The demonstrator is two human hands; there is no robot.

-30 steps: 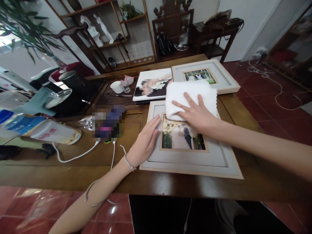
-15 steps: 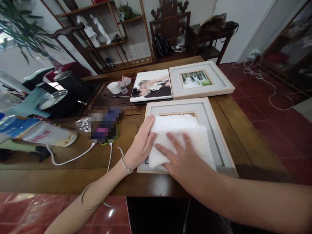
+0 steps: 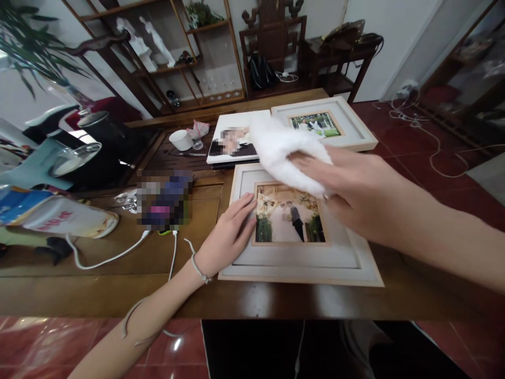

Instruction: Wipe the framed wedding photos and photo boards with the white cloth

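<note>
A picture frame (image 3: 292, 263) with a pale wooden edge and a wide light mat lies flat at the table's near edge. Its wedding photo (image 3: 292, 216) shows a couple under flowers. Flat on the frame's left side rests my left hand (image 3: 231, 234), fingers stretched out and holding nothing. My right hand (image 3: 335, 176) grips a bunched white cloth (image 3: 292, 152), raised above the frame's far right part. The cloth hides the frame's upper right corner and part of the items behind.
Behind lie a photo panel (image 3: 236, 142) and a second picture frame (image 3: 357, 134). A white cup (image 3: 181, 140) stands on a dark tray. To the left are a blurred-out item (image 3: 165, 200) with white cables, a bag (image 3: 63, 213) and a black pot (image 3: 82, 168).
My right hand has lifted the white cloth off the frame, up and away from me, uncovering the photo. My left hand stays nearly in place on the frame's left side.
</note>
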